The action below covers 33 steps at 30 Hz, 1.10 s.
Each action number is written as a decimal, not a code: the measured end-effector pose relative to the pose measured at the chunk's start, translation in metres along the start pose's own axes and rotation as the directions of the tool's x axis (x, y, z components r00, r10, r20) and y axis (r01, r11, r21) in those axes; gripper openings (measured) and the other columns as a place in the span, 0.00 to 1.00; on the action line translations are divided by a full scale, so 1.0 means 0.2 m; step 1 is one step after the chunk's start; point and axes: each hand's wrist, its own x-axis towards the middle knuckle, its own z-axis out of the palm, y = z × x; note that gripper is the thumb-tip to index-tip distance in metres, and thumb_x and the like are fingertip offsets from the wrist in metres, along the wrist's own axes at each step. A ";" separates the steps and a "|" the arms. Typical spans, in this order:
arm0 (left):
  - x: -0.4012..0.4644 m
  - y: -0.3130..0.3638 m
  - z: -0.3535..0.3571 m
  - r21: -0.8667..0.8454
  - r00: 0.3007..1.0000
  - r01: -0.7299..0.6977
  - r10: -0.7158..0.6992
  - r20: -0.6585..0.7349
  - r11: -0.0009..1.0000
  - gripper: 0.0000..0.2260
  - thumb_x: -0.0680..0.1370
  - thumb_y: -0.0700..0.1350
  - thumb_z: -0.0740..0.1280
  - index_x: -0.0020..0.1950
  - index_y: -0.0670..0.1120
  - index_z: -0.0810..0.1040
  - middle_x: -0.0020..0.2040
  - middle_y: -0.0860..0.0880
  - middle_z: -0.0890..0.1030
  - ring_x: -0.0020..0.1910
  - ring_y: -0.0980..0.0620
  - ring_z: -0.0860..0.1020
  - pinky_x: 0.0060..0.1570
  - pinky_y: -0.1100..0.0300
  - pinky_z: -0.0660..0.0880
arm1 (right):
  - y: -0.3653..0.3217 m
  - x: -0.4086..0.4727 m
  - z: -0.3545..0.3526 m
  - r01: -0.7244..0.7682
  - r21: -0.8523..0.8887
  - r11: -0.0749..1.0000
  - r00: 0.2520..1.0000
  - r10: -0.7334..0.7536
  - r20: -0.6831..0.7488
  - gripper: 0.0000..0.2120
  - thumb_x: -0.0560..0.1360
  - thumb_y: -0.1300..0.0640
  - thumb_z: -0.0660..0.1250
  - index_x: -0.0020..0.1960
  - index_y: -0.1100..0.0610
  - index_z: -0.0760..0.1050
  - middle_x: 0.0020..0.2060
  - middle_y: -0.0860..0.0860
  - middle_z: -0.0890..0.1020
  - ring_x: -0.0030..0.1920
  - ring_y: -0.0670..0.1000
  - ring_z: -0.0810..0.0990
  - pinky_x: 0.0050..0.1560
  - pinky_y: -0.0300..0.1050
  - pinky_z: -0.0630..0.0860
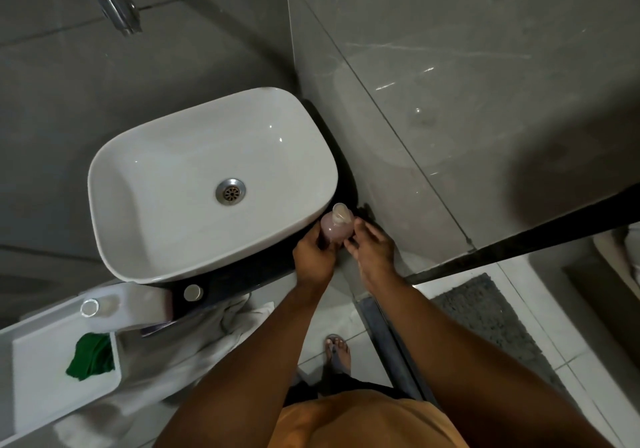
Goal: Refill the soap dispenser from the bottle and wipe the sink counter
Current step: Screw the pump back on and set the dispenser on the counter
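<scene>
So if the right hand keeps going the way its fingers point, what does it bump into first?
The right hand points up-left at the pinkish soap dispenser, so it would probably press into that first; its fingertips look already at it. The left hand holds the other side.

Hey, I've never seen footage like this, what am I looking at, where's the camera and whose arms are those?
There is no machine here. The single picture comes from a wide-angle camera worn on a person's head, looking down, so the two bare arms are the wearer's own.

Below is a white sink basin sitting on a dark counter, with a chrome tap above it. At the counter's right end stands a small pinkish soap dispenser. The left hand has a grip on its body; the right hand touches its side with the fingertips.

A green cloth lies on a white shelf at lower left. I see no separate refill bottle in view.
</scene>
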 end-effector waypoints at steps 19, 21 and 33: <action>-0.06 -0.12 -0.17 -0.073 0.994 0.104 -0.102 0.028 0.992 0.25 0.73 0.32 0.76 0.69 0.40 0.78 0.63 0.50 0.82 0.64 0.54 0.78 0.58 0.70 0.73 | 0.02 -0.08 0.02 -0.061 -0.069 0.996 0.993 0.053 -0.108 0.08 0.82 0.64 0.60 0.59 0.64 0.75 0.53 0.71 0.78 0.53 0.60 0.82 0.55 0.54 0.79; -0.14 -0.19 -0.26 -0.146 0.985 0.169 -0.170 0.000 0.975 0.26 0.73 0.31 0.75 0.71 0.38 0.76 0.64 0.49 0.80 0.65 0.53 0.78 0.61 0.67 0.74 | 0.07 -0.15 0.03 -0.083 -0.152 0.985 0.994 0.071 -0.078 0.05 0.81 0.66 0.62 0.51 0.60 0.76 0.48 0.64 0.78 0.41 0.55 0.79 0.42 0.46 0.81; -0.60 -0.56 -1.31 -0.307 0.750 0.309 -0.429 -0.503 0.900 0.26 0.72 0.33 0.77 0.67 0.46 0.75 0.61 0.49 0.80 0.62 0.48 0.79 0.59 0.58 0.76 | 0.71 -0.54 0.61 0.331 -0.782 0.528 0.908 0.048 0.417 0.13 0.72 0.57 0.76 0.55 0.58 0.81 0.43 0.50 0.82 0.46 0.51 0.83 0.48 0.40 0.77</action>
